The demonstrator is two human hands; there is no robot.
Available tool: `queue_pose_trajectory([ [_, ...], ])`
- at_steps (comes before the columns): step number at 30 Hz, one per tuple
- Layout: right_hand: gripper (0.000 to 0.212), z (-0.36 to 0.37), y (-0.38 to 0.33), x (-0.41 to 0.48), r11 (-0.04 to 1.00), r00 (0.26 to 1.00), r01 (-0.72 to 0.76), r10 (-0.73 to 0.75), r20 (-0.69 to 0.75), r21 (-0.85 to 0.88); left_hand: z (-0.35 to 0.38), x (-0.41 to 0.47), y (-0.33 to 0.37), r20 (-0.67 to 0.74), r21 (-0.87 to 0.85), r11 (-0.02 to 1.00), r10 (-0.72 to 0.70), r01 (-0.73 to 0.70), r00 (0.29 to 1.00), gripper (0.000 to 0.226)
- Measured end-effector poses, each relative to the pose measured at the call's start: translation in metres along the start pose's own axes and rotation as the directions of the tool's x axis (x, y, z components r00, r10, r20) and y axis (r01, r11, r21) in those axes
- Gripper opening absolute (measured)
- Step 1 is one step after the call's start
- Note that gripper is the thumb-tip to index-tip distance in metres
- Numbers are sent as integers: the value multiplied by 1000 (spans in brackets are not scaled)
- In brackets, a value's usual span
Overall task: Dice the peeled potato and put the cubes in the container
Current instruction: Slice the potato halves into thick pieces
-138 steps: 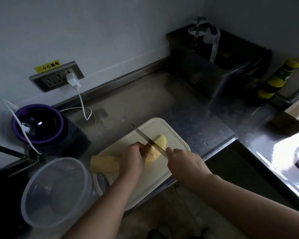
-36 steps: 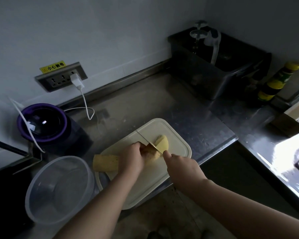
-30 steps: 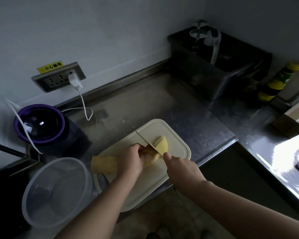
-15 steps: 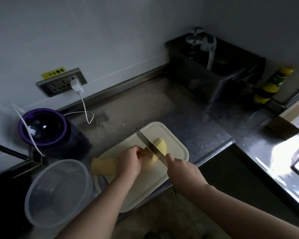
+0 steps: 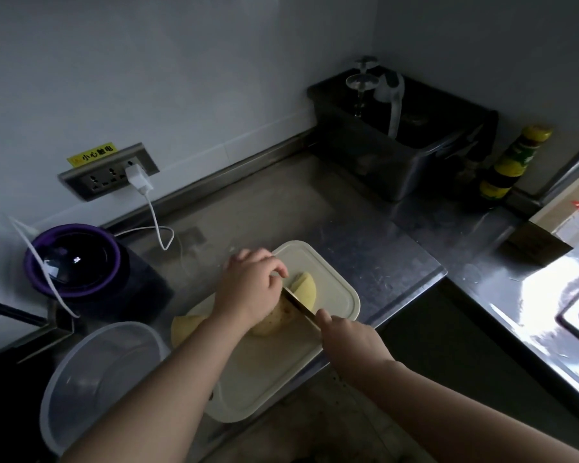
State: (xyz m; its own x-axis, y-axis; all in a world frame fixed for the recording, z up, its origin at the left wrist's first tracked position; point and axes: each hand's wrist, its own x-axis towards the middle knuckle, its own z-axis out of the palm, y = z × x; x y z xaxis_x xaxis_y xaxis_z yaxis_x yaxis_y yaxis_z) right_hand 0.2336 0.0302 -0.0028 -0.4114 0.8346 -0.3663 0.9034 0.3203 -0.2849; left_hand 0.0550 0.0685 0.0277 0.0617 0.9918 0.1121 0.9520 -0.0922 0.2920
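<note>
My left hand point(image 5: 249, 289) curls over the potato point(image 5: 274, 320) on the board point(image 5: 330, 267). My right hand point(image 5: 351, 339) grips the knife point(image 5: 300, 305), its blade in the potato. The container point(image 5: 101, 379) sits just left.

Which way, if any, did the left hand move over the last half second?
Yes. The left hand shifted away from the person, toward the cutting board's far corner, now covering the knife tip.

Person's limbs, seen from above. The left forearm point(image 5: 168, 379), entering at 7 o'clock, and the right forearm point(image 5: 465, 416), entering at 4 o'clock, are bare along their visible length. The left hand point(image 5: 248, 289) and right hand point(image 5: 350, 337) are likewise bare.
</note>
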Motion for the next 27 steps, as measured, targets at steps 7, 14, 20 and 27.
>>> queue_pose_trajectory([
  [7,45,-5,6,-2,1000,1000,2,-2,-6,-29,0,34,21,505,276,935,55,-221,861,35],
  [14,42,-7,7,-3,1000,1000,3,-3,-8,-12,2,37,26,571,277,924,63,-264,819,42],
  [20,41,-16,5,-4,999,999,-45,45,0,30,-12,34,26,364,6,991,121,-133,924,38],
  [27,33,-40,1,-13,993,994,-65,73,-76,97,-20,-4,-3,-164,-496,837,-351,231,922,27],
])
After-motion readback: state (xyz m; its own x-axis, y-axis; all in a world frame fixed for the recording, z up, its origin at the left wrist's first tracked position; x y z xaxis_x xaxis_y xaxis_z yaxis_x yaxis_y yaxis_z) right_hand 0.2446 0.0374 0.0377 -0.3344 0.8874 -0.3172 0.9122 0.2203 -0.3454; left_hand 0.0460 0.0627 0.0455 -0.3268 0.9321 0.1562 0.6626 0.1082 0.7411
